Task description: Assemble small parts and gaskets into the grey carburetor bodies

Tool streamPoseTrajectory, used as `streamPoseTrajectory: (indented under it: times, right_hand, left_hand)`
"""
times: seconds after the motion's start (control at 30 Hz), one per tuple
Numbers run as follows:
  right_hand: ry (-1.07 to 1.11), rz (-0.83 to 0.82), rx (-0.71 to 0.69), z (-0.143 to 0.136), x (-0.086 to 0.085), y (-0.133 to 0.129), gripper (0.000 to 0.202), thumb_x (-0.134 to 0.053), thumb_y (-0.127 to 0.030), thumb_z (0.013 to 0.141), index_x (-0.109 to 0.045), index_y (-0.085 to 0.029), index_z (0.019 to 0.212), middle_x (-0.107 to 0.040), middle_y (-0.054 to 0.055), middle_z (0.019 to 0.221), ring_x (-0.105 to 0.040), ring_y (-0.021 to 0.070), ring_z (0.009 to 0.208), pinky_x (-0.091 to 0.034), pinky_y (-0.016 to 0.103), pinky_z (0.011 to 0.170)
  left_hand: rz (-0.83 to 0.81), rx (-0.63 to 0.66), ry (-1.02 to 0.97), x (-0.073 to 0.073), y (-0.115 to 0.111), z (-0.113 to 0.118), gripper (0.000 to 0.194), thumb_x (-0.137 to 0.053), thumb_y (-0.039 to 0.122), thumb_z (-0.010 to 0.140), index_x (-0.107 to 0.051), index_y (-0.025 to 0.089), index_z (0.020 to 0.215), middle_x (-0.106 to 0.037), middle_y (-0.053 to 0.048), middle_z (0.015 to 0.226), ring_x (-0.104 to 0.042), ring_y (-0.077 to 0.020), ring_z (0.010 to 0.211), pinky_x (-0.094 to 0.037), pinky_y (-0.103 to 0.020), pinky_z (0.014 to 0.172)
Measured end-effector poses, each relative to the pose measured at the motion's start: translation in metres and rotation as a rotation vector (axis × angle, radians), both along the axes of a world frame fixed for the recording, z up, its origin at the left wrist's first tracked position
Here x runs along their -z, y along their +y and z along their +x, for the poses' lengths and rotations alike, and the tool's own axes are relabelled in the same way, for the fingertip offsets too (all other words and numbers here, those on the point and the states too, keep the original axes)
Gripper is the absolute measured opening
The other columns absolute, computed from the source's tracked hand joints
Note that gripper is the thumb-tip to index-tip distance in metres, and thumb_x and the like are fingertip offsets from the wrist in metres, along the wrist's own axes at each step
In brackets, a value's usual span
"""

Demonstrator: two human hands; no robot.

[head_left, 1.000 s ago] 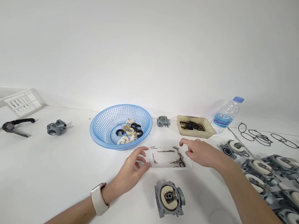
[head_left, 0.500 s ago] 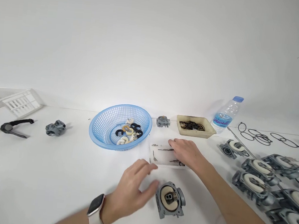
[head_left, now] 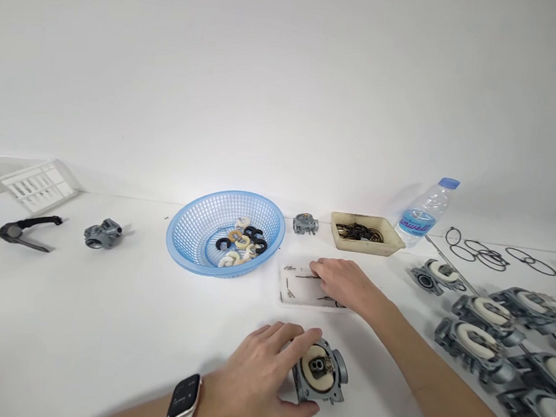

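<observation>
A grey metal carburetor [head_left: 319, 374] with a cream float inside its open face lies on the table near the front. My left hand [head_left: 264, 374] is around its left side, fingertips at the upper edge and thumb at the lower edge. Farther back, my right hand [head_left: 344, 283] reaches into a shallow clear tray [head_left: 292, 300] holding thin needle-like rods and small metal pieces. Its fingers are drawn together and pointing down; whatever is between them is hidden. A light-strapped watch is on my left wrist.
Behind stand a blue basket [head_left: 181, 261] of white and black floats, a cream tray [head_left: 366, 247] of black rings and a water bottle [head_left: 420, 218]. Several carburetors [head_left: 476, 345] crowd the right, with loose rings [head_left: 491, 256] beyond. Another carburetor [head_left: 103, 234] and black clamp-like tool [head_left: 24, 232] lie left.
My left hand has moved right and down from beside the carburetor and closed around its left side. My right hand stays at the clear tray, shifted slightly left.
</observation>
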State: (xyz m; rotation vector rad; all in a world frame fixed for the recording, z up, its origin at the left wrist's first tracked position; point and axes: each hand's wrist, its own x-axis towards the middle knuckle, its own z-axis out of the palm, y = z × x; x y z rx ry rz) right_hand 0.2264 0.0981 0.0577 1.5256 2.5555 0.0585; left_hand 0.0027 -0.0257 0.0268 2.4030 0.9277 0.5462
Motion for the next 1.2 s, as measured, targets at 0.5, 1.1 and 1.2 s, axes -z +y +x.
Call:
streamPoseTrajectory:
  times: [0.5, 1.1, 1.2]
  right_hand:
    - [0.192, -0.038, 0.021, 0.009, 0.003, 0.006, 0.025, -0.051, -0.002, 0.077, -0.065, -0.018, 0.09, -0.071, 0.009, 0.092, -0.064, 0.0232, 0.078, -0.029, 0.03, 0.061]
    - [0.792, -0.423, 0.051, 0.032, -0.049, -0.057, 0.014, -0.06, -0.018, 0.08, -0.072, -0.021, 0.086, -0.074, 0.001, 0.088, -0.063, 0.0173, 0.076, -0.049, 0.028, 0.068]
    - [0.961, -0.54, 0.093, 0.033, -0.036, -0.084, 0.012, -0.062, -0.019, 0.082, -0.073, -0.021, 0.085, -0.074, 0.002, 0.086, -0.064, 0.0181, 0.077, -0.049, 0.03, 0.071]
  left_hand:
    - [0.053, 0.063, -0.023, 0.002, 0.004, -0.003, 0.084, -0.076, 0.032, 0.081, -0.029, 0.031, 0.151, -0.066, -0.007, 0.127, -0.065, -0.0303, 0.108, -0.053, -0.043, 0.094]
    - [-0.061, -0.073, -0.201, -0.008, 0.0, -0.004, 0.073, -0.085, 0.039, 0.075, -0.052, 0.025, 0.139, -0.057, -0.011, 0.139, -0.059, -0.0311, 0.124, -0.052, -0.045, 0.105]
    - [-0.071, -0.083, -0.289, -0.007, -0.002, -0.001, 0.059, -0.085, 0.03, 0.075, -0.06, 0.025, 0.128, -0.061, -0.008, 0.13, -0.062, -0.0266, 0.116, -0.055, -0.039, 0.1]
